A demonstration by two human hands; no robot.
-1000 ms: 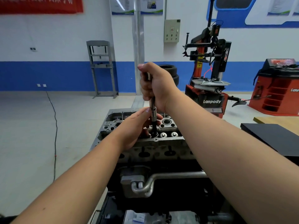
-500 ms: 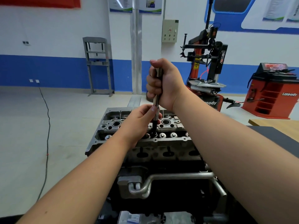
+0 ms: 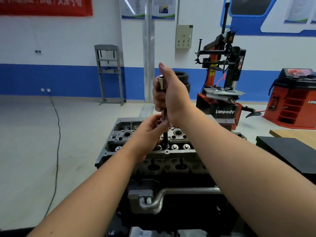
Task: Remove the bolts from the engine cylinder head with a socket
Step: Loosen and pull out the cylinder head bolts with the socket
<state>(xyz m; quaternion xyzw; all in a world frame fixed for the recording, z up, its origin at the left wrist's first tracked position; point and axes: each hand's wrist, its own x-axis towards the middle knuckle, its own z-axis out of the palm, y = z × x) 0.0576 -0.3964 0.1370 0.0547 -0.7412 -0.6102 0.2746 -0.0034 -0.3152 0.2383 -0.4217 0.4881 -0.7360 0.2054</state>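
The grey engine cylinder head (image 3: pixel 177 134) sits on the dark engine block in the middle of the view. A long socket tool (image 3: pixel 161 82) stands upright above it. A dark bolt shank (image 3: pixel 165 140) hangs from its lower end, with its tip at a hole in the head. My right hand (image 3: pixel 171 94) grips the tool's upper part, thumb raised. My left hand (image 3: pixel 150 132) pinches the tool near its lower end, just above the head. Whether the bolt is free of the hole I cannot tell.
A metal pipe (image 3: pixel 171 192) runs across the engine's front. To the right lie a black mat (image 3: pixel 290 151) and a wooden table (image 3: pixel 297 134). Behind stand a red tyre changer (image 3: pixel 222 93), a red wheel balancer (image 3: pixel 294 100) and a grey press frame (image 3: pixel 109 72). A black cable (image 3: pixel 57 142) trails over the floor.
My right hand has lifted the socket tool higher, drawing the bolt shank up out of the head. My left hand has risen with it, still at the tool's lower end.
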